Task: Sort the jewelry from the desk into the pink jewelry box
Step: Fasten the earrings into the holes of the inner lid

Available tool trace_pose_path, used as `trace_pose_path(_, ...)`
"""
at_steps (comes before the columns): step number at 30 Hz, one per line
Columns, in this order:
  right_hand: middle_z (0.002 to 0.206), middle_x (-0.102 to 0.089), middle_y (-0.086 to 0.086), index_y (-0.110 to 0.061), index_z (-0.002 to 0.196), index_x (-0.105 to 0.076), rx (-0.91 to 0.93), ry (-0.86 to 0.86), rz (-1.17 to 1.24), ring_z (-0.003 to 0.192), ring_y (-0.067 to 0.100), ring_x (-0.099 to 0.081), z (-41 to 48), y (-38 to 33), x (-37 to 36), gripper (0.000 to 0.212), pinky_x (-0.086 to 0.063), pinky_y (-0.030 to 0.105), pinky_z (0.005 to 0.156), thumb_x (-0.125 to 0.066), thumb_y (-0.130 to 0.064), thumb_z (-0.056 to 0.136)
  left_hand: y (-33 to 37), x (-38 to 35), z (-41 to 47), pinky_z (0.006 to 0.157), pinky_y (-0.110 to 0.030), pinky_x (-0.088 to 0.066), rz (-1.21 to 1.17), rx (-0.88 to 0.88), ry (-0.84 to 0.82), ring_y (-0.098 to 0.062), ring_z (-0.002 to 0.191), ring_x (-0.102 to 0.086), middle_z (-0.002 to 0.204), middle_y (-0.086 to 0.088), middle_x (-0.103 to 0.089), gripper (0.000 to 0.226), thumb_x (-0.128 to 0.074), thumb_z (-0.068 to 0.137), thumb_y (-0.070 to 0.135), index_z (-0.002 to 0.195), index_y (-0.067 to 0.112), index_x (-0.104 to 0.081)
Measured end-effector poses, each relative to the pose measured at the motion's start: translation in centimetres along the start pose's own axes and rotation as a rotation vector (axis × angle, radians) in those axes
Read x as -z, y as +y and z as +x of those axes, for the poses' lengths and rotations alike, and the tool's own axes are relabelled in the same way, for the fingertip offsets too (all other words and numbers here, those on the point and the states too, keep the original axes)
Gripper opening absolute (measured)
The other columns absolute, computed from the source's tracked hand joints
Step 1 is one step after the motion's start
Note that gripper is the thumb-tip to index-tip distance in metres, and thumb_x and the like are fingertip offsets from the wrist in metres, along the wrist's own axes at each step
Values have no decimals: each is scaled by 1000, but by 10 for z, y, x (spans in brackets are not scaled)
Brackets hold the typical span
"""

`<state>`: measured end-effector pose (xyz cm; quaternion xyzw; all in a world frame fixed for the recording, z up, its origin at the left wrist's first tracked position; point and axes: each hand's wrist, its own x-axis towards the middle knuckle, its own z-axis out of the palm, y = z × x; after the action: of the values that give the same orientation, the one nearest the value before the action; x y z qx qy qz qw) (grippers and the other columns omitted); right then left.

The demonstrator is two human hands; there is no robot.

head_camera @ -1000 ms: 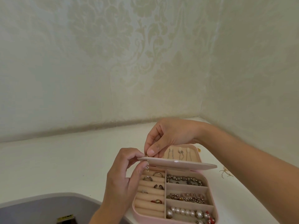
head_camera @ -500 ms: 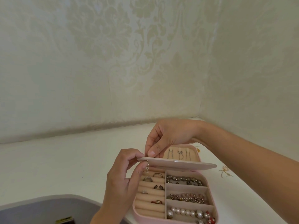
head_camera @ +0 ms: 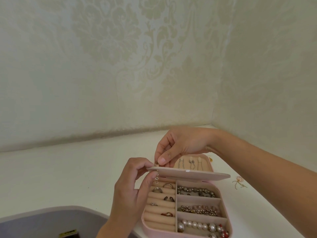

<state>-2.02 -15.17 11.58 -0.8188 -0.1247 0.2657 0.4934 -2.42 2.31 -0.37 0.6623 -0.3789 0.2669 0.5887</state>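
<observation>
Since a second ago almost nothing has shifted: your left hand (head_camera: 132,191) and right hand (head_camera: 178,148) stay pinched on the earring (head_camera: 156,177) at the flap (head_camera: 188,174) edge of the box (head_camera: 187,210), lower centre. Fastening continues; another earring (head_camera: 239,182) waits on the counter (head_camera: 68,169).

Pink jewelry box (head_camera: 186,235), open on white desk (head_camera: 68,177): rings in roll slots, three beaded strands in right compartments. Left hand (head_camera: 130,191) and right hand (head_camera: 180,145) pinch a dangling earring (head_camera: 156,177) at the flap's (head_camera: 188,174) corner. Loose piece (head_camera: 239,182) lies on desk, right.
</observation>
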Motion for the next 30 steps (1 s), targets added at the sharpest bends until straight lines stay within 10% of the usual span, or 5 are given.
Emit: trace_pose_path(30,75,-67,-3,-8,87,-67,20,9,-108,66,4,-62,-4,-5,-4,9,-51,14,69,-60,-2,88,3,2,0,79,-11,-48,13,9,-24,-4,88,-61,93,20,-56,26,-53,86,29,100,50,-49)
